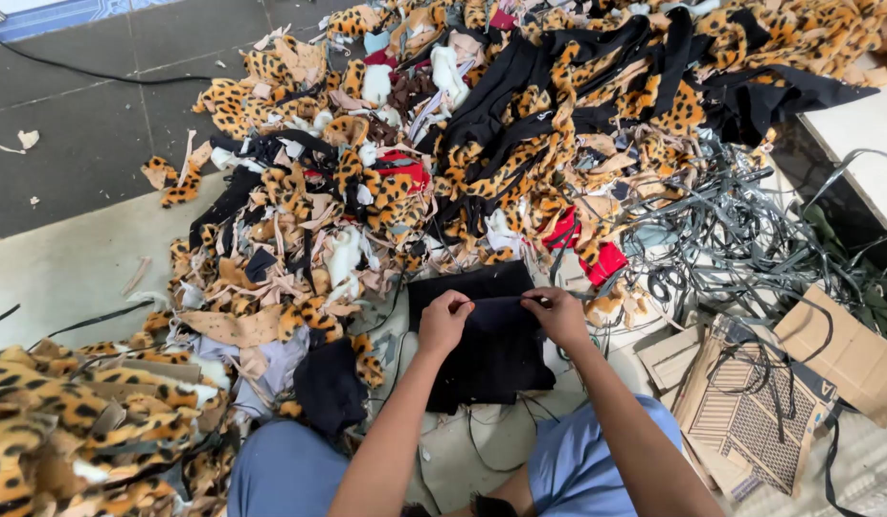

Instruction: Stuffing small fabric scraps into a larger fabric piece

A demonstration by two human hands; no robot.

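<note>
Pinching the upper edge of the black fabric piece between thumb and fingers of both hands, I have my left hand closed on it at one side and my right hand closed on it just across, the two hands near each other but not touching. The cloth lies flat on the floor in front of my knees, its far edge against the big heap of leopard-print scraps. To handle it well, I judge the grip should stay right at the edge, with both pinches level, so the strip between them is taut and straight (slack there would let it twist or bunch). I would keep the rest of the piece flat and clear of the tangle of grey straps at my right, which could snag a corner. The cardboard pieces sit well apart and are no bother. Loose threads near the lower edge look likely to catch on my fingers, so slow, even pulls seem safest.
</note>
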